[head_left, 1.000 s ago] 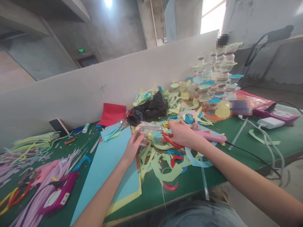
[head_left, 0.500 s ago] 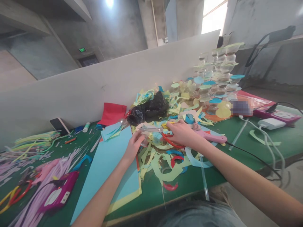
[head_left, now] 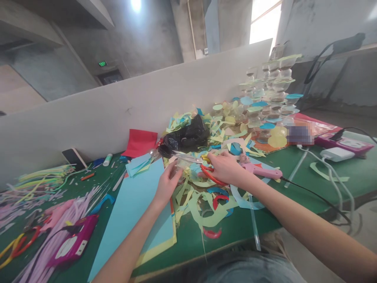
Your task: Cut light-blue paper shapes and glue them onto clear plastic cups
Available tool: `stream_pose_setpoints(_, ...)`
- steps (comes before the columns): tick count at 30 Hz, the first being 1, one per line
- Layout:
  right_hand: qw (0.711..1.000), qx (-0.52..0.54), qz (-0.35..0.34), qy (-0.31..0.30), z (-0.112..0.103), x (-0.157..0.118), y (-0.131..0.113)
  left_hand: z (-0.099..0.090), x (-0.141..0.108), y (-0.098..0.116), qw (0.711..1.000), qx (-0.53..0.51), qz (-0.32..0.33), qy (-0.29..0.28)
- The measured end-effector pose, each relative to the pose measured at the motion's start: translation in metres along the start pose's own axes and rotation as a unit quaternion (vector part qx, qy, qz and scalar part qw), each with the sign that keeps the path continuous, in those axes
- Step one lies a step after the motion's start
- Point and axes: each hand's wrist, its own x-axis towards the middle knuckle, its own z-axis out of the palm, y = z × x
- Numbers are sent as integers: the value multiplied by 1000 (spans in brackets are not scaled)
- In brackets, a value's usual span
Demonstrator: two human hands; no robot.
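Observation:
My right hand is wrapped round the red and yellow handles of a pair of scissors, whose blades point left and stand slightly apart. Beside the blade tips, my left hand pinches a small clear plastic piece; its outline is hard to make out. Green, yellow and blue paper scraps lie under and around both hands. A pink glue gun rests just right of my right hand. Large light-blue sheets lie beneath my left forearm.
Behind the hands is a black plastic bag. Stacked clear cups with paper discs stand at the back right. Cables and a white adapter lie on the right. Pipe cleaners, another scissors and a phone are on the left.
The scissor blades have opened a little. My left hand has turned slightly, and the clear piece shows more between its fingers.

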Motion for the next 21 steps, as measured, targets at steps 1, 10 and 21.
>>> stream_pose_setpoints(1, 1000, -3, -2, 0, 1, 0, 2, -1, 0, 1, 1000, 1, 2, 11)
stream_pose_setpoints(10, 1000, -20, -20, -6, 6, -2, 2, -4, 1, 1, 999, 22, 22, 38)
stream_pose_setpoints(21, 998, -53, -23, -7, 6, -1, -2, 1, -4, 3, 995, 78, 57, 4)
